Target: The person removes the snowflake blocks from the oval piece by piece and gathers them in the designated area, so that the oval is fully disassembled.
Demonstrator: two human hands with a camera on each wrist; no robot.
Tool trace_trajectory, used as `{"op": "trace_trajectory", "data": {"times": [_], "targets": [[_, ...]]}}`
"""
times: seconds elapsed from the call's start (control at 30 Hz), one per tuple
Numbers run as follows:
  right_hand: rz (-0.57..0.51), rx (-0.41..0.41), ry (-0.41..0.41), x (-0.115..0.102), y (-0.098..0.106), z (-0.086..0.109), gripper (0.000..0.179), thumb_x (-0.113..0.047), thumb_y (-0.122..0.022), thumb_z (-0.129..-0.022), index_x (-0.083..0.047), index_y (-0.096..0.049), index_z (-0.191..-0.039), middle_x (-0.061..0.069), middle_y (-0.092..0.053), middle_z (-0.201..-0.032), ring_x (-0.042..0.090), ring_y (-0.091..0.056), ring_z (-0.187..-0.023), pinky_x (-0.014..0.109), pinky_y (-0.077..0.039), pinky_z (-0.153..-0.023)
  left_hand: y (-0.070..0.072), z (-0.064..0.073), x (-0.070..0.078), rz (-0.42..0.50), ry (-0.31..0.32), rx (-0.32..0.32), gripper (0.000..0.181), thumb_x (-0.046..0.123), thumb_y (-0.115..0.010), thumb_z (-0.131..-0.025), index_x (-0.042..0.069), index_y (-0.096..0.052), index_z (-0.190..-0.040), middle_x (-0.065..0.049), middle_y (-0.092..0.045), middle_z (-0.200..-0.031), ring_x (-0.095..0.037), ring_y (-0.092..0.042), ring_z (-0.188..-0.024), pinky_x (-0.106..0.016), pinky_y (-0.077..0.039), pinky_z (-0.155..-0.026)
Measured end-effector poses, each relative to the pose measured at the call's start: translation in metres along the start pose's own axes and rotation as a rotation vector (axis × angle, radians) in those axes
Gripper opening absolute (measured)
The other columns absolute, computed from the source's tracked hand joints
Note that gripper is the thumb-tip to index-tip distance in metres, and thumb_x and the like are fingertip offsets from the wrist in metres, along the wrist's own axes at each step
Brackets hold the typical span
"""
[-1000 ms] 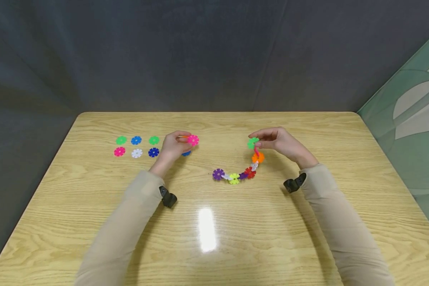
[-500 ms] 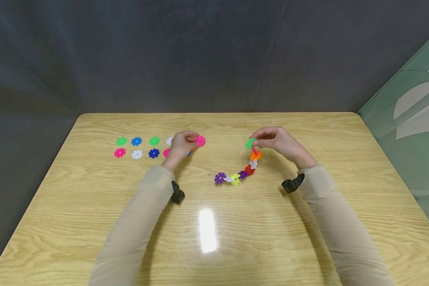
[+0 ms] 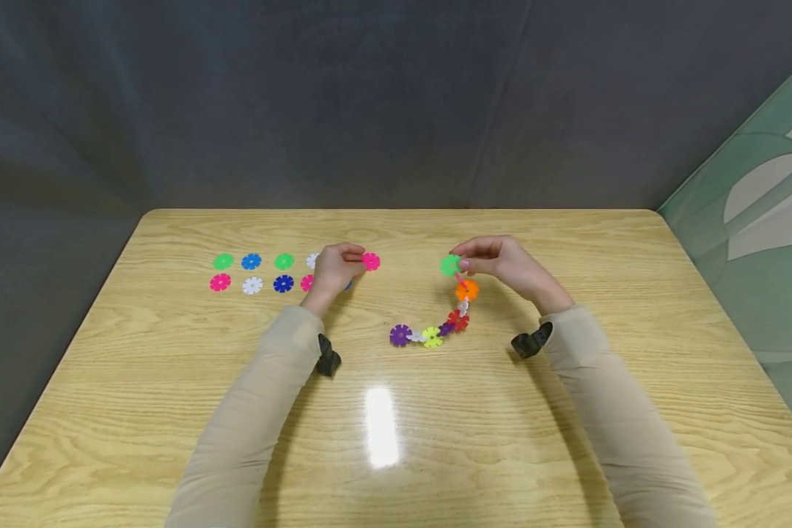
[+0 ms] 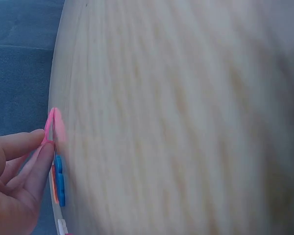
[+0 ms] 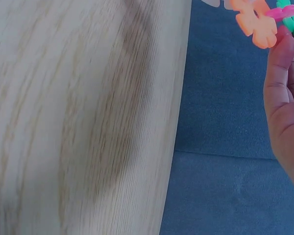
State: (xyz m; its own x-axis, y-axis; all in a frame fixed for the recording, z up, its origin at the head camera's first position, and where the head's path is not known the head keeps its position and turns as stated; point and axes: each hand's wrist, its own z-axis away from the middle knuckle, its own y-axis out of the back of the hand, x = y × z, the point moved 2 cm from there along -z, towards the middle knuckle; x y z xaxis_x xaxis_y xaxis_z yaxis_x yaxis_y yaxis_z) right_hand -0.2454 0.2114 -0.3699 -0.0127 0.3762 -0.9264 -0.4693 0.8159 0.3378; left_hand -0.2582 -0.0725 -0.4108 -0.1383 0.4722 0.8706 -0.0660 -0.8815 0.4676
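My left hand (image 3: 335,268) pinches a pink notched flower disc (image 3: 371,262) by its edge, between thumb and fingers. In the left wrist view the pink disc (image 4: 53,125) is tilted up near the tabletop, with a blue disc (image 4: 60,181) close under the fingers. My right hand (image 3: 501,262) pinches a green flower disc (image 3: 451,265), the end of a linked chain. From it hang a pink disc and an orange disc (image 3: 466,290). The chain curves on through white, red (image 3: 458,320), purple and yellow discs (image 3: 432,337) to a purple disc (image 3: 400,336).
Loose flower discs lie in two rows at the left of the wooden table (image 3: 468,440), among them a green one (image 3: 223,261) and a dark blue one (image 3: 283,284). Some are partly hidden by my left hand. A dark curtain (image 3: 396,110) hangs behind the table.
My left hand has moved right with the pink disc, uncovering some discs behind it. My right hand has drifted slightly left with the green end of the chain.
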Motion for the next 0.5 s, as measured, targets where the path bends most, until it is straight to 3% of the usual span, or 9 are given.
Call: {"op": "trace_trajectory", "data": {"times": [0.27,0.4,0.5], "targets": [[-0.044,-0.004,0.019,-0.005,-0.009,-0.006,0.027,-0.009,-0.059,-0.094,0.005,-0.059,-0.116,-0.015,-0.069,-0.086,0.005,-0.064,-0.08,0.024,-0.054,-0.085,0.004,0.006,0.006,0.061,-0.02,0.001,0.032,0.004,-0.06,-0.091,-0.001,-0.062,-0.122,-0.021,-0.064,-0.12,-0.032,-0.062,-0.111,-0.038,-0.054,-0.095],[-0.064,-0.003,0.017,-0.007,-0.014,-0.008,0.025,-0.009,-0.061,-0.092,0.004,-0.06,-0.114,-0.014,-0.069,-0.085,0.005,-0.065,-0.079,0.02,-0.053,-0.082,0.0,0.016,0.019,0.173,-0.067,-0.059,0.033,0.009,-0.058,-0.094,-0.004,-0.059,-0.124,-0.024,-0.063,-0.12,-0.034,-0.062,-0.109,-0.038,-0.056,-0.093],[-0.055,-0.003,0.006,-0.009,-0.017,-0.009,0.026,-0.011,-0.062,-0.092,0.003,-0.061,-0.113,-0.013,-0.069,-0.085,0.006,-0.065,-0.078,0.022,-0.053,-0.083,-0.007,0.025,0.031,0.221,-0.118,-0.14,0.034,0.014,-0.057,-0.096,-0.004,-0.059,-0.124,-0.024,-0.062,-0.119,-0.034,-0.063,-0.107,-0.037,-0.056,-0.092]]}}
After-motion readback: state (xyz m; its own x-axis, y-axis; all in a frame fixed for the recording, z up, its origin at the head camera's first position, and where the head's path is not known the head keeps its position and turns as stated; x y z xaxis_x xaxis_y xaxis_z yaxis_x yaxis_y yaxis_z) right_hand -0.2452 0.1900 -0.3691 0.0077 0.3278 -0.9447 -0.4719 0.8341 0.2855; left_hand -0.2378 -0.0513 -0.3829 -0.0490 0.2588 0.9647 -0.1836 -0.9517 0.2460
